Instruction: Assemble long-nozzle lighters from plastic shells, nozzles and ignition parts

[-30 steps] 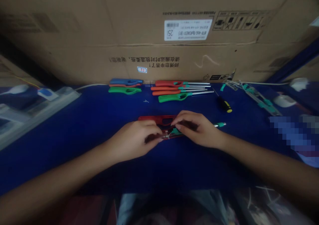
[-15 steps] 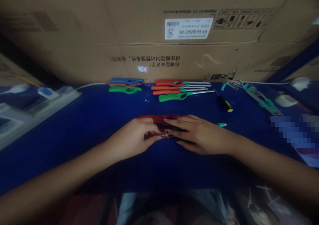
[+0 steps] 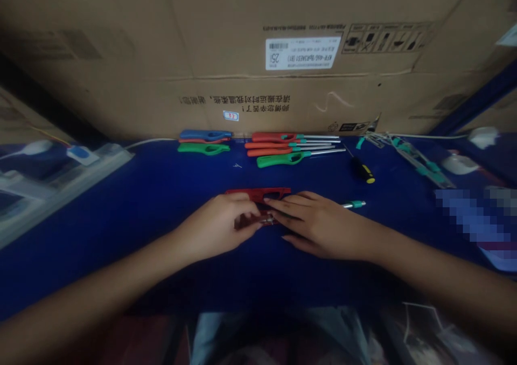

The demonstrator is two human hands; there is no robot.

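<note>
My left hand (image 3: 234,218) pinches a red lighter casing (image 3: 264,218) between thumb and fingers; small metal-looking parts show inside it. On the same casing, my right hand (image 3: 317,222) has its fingertips closed over the right end, hiding much of it. Just beyond my fingers lies another red casing half (image 3: 258,194), flat on the blue table, and a right fingertip reaches its edge. A metal tube with a teal end (image 3: 355,204) sticks out from behind my right hand; whether it joins the held casing is hidden.
Beyond my hands lie several long-nozzle lighters (image 3: 278,160) and several handle shells (image 3: 204,148). A black-and-yellow screwdriver (image 3: 363,171) is to their right, near metal nozzles with teal fittings (image 3: 420,160). A power strip (image 3: 100,166) lies left; a cardboard wall (image 3: 226,47) stands behind.
My hands stay at the casing with only slight finger shifts. More of the metal tube shows beyond my right hand. The whole view has tilted slightly.
</note>
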